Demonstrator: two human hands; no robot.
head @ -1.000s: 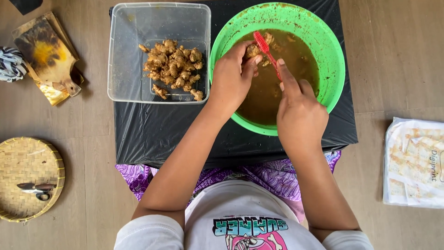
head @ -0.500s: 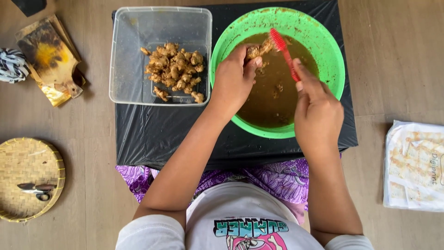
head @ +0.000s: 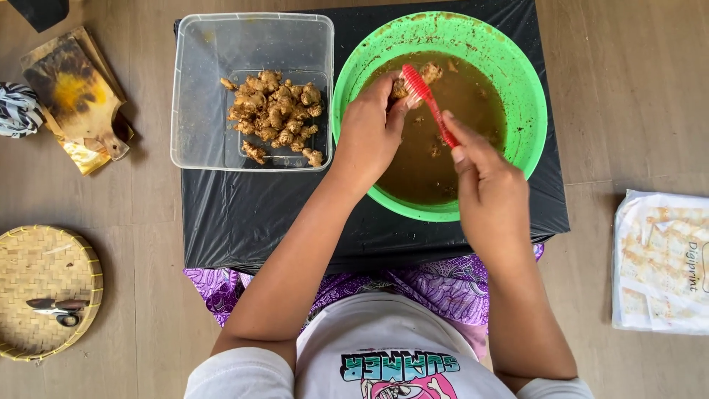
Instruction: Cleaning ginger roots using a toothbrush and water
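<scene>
A green plastic bowl [head: 526, 81] of murky brown water sits on a table covered in black plastic [head: 258, 214]. Over the bowl my left hand [head: 369, 129] grips a knobbly piece of ginger root [head: 399, 89]. My right hand [head: 487, 192] holds a red toothbrush [head: 428, 103], its head pressed against that piece. More root pieces [head: 431, 72] float in the water. To the left of the bowl, a clear rectangular tub [head: 251, 44] holds a heap of root pieces [head: 275, 114].
On the wooden floor at left lie a stained wooden cutting board [head: 74, 92], a striped cloth [head: 16, 109] and a round woven tray [head: 44, 273] with scissors [head: 57, 308]. A white plastic bag [head: 661, 262] lies at right. Purple patterned fabric [head: 428, 284] covers my lap.
The red toothbrush has swung, so that its handle now runs down-right from the root piece. My right hand has moved lower and to the right. My left hand keeps its grip on the root.
</scene>
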